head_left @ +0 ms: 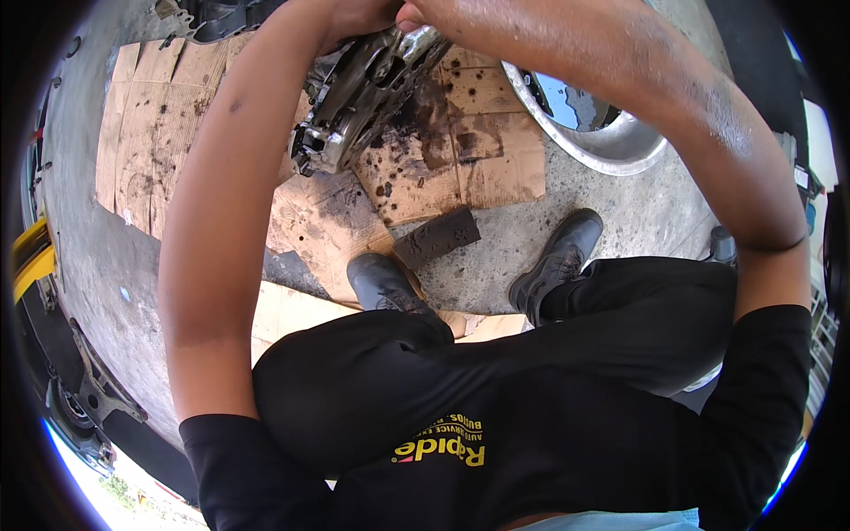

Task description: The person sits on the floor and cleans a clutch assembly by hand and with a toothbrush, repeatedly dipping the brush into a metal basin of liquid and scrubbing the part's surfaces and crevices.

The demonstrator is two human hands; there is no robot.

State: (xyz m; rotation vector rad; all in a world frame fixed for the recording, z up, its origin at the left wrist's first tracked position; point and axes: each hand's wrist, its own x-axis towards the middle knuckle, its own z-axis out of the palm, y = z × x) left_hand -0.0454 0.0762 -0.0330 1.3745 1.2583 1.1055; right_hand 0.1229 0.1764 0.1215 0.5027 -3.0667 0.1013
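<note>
Both my arms reach up to the top edge of the view, where the hands come together over a greasy metal engine part, which looks like a cylinder head. My left hand is mostly cut off by the frame, its fingers out of sight. Of my right hand, a curled fingertip shows beside the left one; what it grips, if anything, is hidden. The engine part lies slanted on oil-stained cardboard, its upper end partly covered by my hands.
A round metal basin with dark, reflecting liquid stands at the right. A dark block lies between my boots. More dark metal parts sit at the top left, and a yellow bar is at the far left.
</note>
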